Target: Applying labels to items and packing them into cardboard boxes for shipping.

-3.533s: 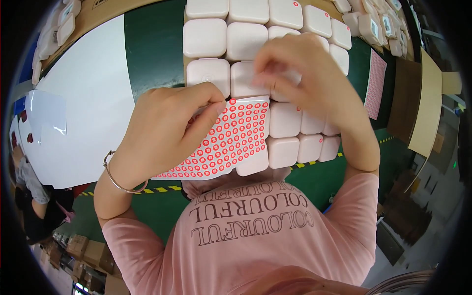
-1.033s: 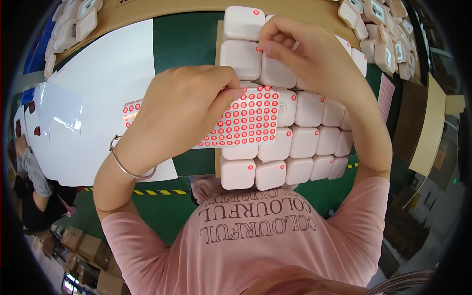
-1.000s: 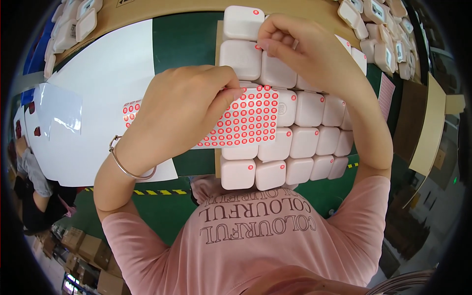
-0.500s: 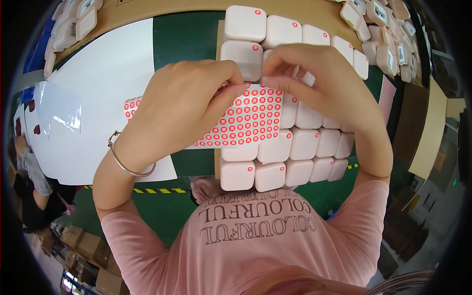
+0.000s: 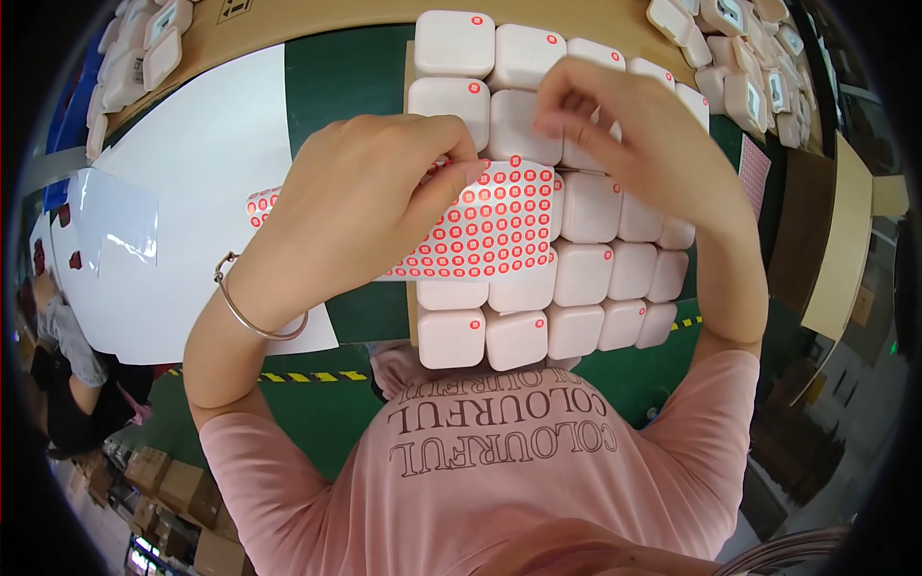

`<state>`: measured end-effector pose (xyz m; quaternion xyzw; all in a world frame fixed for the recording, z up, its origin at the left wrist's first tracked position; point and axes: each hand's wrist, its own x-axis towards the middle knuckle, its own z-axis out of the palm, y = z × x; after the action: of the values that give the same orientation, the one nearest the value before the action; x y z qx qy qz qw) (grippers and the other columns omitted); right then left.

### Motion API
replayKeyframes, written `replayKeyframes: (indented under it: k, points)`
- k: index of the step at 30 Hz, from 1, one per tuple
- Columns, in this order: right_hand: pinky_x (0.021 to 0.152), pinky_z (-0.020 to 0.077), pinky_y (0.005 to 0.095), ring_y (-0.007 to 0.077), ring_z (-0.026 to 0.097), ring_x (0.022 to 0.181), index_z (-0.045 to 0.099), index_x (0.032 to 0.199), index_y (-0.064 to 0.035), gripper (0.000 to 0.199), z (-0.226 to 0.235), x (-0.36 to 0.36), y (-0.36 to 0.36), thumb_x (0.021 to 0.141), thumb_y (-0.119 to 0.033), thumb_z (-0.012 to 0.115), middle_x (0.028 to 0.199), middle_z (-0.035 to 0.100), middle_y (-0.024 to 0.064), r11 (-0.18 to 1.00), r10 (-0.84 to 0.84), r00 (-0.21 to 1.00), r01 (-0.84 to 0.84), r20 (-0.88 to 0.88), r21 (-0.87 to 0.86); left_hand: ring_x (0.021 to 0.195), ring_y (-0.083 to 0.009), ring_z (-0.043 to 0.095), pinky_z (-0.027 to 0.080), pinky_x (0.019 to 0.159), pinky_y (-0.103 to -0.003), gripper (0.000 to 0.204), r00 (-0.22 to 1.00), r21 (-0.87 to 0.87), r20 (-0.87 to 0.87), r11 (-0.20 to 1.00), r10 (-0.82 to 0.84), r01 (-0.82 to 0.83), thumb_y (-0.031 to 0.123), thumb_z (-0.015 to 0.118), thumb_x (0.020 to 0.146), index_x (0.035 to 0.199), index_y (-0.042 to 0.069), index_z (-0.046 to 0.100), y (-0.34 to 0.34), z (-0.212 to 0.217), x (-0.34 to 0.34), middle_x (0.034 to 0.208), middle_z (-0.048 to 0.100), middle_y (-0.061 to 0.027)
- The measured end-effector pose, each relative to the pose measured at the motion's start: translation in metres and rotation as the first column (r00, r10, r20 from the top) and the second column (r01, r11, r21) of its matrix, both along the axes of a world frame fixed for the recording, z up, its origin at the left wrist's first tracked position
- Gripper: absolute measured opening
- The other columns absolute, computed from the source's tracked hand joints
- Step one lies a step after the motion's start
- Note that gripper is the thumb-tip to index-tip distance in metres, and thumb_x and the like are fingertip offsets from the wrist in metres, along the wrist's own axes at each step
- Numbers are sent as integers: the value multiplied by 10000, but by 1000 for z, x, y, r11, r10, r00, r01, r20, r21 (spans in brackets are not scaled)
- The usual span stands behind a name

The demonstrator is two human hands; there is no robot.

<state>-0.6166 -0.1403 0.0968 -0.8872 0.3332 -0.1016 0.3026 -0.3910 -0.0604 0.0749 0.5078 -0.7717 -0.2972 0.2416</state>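
Observation:
My left hand (image 5: 375, 197) pinches the top edge of a sticker sheet (image 5: 495, 226), white with rows of round red stickers. One sticker stands out at the sheet's upper edge. The sheet lies across several pale pink square boxes with rounded corners. My right hand (image 5: 624, 134) is over the second row from the back, its thumb and fingers drawn together near the upper right corner of a box (image 5: 523, 130). Whatever is between those fingertips is too small to make out. Many boxes, such as the back left one (image 5: 454, 46), carry a red sticker in one corner.
A white sheet (image 5: 192, 211) covers the left of the green table (image 5: 336, 86). Piled pale containers (image 5: 744, 72) stand at the back right, more (image 5: 144, 58) at the back left. Another sticker sheet (image 5: 755, 178) lies beyond my right arm. Another person's hand (image 5: 45, 291) shows far left.
My right hand has left the sheet's upper edge and moved up and right over a box. My left hand keeps its grip. The boxes appear slightly farther left in view.

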Motion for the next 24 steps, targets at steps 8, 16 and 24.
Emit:
replayKeyframes:
  k: [8, 16, 24]
  points:
    - [535, 395, 263, 98, 492, 592, 583, 889, -21, 96, -18, -10, -16, 867, -64, 665, 669, 552, 28, 994, -44, 997, 38, -57, -101, 610, -317, 599, 441, 548, -409, 172, 1000, 29, 11, 1000, 4, -4, 201, 610, 893, 807, 53, 624, -1, 0, -3, 659, 611, -117]
    - [583, 452, 270, 137, 551, 617, 606, 863, -13, 87, -7, -11, -10, 835, -40, 684, 715, 611, 50, 995, -89, 992, 93, -86, 35, 616, -287, 584, 450, 585, -348, 123, 999, 88, 41, 996, -33, 29, 137, 619, 898, 883, 14, 620, -4, 8, -9, 725, 615, -133]
    - [681, 480, 334, 235, 623, 705, 609, 885, -30, 95, 14, -19, 26, 813, -47, 669, 812, 645, 87, 999, 25, 996, -28, -87, -44, 597, -292, 569, 436, 565, -348, 121, 995, 86, 30, 992, -92, 89, 138, 609, 902, 877, 19, 615, -6, 11, -23, 704, 597, -136]
